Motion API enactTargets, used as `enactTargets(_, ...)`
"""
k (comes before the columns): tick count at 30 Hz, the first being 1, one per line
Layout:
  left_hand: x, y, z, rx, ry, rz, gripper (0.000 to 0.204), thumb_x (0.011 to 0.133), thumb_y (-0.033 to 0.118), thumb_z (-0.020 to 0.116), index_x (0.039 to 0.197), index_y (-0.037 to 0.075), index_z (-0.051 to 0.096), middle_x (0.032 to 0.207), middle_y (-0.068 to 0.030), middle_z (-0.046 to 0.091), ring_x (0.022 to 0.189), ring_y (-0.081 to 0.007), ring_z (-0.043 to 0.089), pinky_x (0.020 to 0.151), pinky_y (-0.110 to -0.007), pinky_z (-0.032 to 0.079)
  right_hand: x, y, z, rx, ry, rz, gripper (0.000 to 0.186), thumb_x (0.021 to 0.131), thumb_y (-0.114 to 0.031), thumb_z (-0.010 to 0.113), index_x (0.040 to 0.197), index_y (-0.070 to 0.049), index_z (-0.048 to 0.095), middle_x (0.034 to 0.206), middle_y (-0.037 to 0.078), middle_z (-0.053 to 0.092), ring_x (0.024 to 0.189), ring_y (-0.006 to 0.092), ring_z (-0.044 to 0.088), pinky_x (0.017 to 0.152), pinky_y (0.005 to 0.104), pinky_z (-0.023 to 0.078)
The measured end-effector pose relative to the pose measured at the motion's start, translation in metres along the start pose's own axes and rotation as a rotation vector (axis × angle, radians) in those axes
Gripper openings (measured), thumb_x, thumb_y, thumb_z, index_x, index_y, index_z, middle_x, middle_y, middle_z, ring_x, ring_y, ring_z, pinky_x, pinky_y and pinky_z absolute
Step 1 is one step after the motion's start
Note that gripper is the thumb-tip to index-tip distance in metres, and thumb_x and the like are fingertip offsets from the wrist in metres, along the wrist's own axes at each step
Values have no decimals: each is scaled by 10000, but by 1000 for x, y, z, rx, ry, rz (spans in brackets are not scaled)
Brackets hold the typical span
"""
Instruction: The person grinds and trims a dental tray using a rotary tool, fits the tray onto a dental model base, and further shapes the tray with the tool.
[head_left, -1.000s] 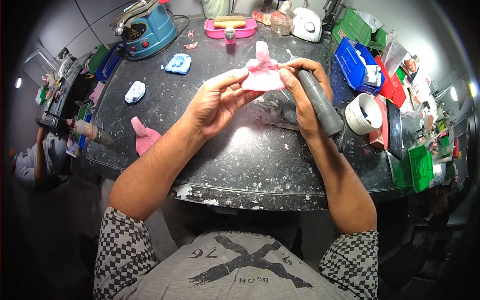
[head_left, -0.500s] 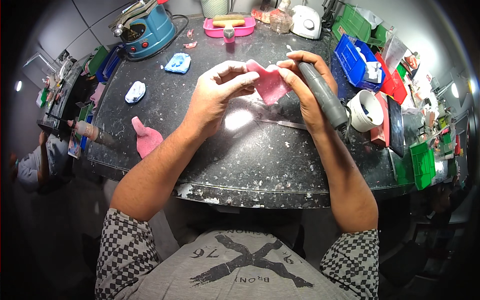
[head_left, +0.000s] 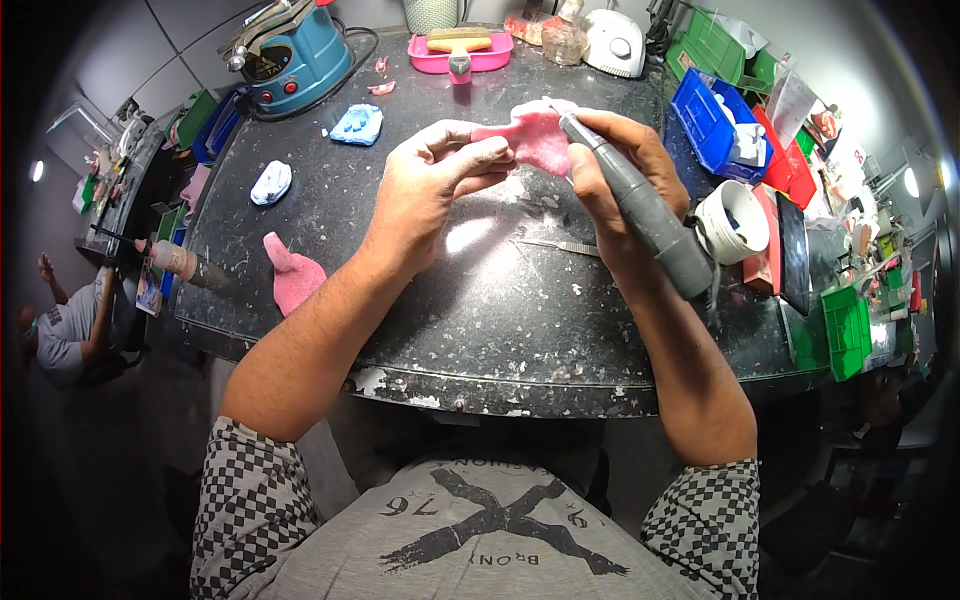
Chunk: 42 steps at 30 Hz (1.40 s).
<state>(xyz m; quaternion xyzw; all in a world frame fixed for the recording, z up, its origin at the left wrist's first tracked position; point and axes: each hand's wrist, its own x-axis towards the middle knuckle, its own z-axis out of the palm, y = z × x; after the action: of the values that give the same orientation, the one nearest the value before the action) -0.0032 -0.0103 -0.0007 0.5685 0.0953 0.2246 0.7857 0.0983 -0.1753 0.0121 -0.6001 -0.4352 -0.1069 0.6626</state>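
My left hand (head_left: pixel 428 192) pinches the handle of a pink resin dental impression tray (head_left: pixel 543 142) between thumb and fingers. Wrapped in my right hand (head_left: pixel 645 155) is a dark grey rotary handpiece (head_left: pixel 645 215), its cord trailing from the near end. The handpiece's front end is at the tray's right edge; its bur tip is hidden, so I cannot tell whether it touches. Left of my forearm lies a second pink tray (head_left: pixel 298 282) with a handle. A thin metal hand tool (head_left: pixel 570 247) lies on the bench below my hands.
The black, chipped bench (head_left: pixel 480 340) curves in front of me. On it stand a blue machine (head_left: pixel 300 75), a pink basin (head_left: pixel 490 58) with a brush, and a white cup (head_left: pixel 730 225). Two light blue lumps (head_left: pixel 357 125) lie at left. Coloured bins (head_left: pixel 715 120) line the right.
The pink tray has turned in my left hand, so its handle now points left into my fingers. My right hand has shifted its grip, and the handpiece front has come against the tray's edge.
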Motion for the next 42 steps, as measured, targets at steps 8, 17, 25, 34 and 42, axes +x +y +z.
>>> enactTargets(8, -3, 1, 4, 18, -9, 29, 273, 894, 115, 709, 1102, -45, 636, 1054, -152, 691, 976, -207, 696, 928, -341, 561, 5, 22, 0, -258, -137, -294, 240, 765, -167, 743, 986, -79, 714, 1017, 90, 722, 1201, 337, 610, 1146, 637, 217)
enactTargets(17, -1, -6, 0, 26, -20, 107, 221, 902, 63, 691, 1090, -40, 638, 1073, -143, 690, 991, -200, 688, 948, -343, 555, 4, 17, 1, -229, -174, -264, 251, 772, -178, 734, 1000, -74, 707, 1060, 129, 704, 1246, 353, 569, 1138, 641, 230)
enactTargets(25, -3, -3, 2, 98, -14, 173, 200, 878, 52, 713, 1054, -26, 659, 1042, -127, 707, 988, -180, 683, 946, -331, 539, 3, 17, 2, -198, -177, -237, 276, 782, -196, 725, 1029, -81, 685, 1046, 135, 692, 1268, 384, 544, 1137, 644, 231)
enactTargets(34, -3, -3, 3, 98, -10, 181, 189, 860, 34, 721, 1034, -18, 666, 1043, -114, 708, 975, -164, 680, 938, -320, 536, 3, 20, 0, -231, -198, -280, 304, 772, -218, 722, 1044, -91, 667, 1034, 147, 680, 1304, 393, 506, 1134, 659, 217)
enactTargets(42, -5, -4, 3, 118, -3, 176, 185, 862, 20, 712, 1037, -20, 666, 1034, -114, 709, 967, -160, 679, 931, -315, 538, 4, 18, 2, -238, -174, -321, 299, 757, -176, 722, 1036, -86, 661, 1012, 133, 677, 1274, 397, 531, 1130, 649, 241)
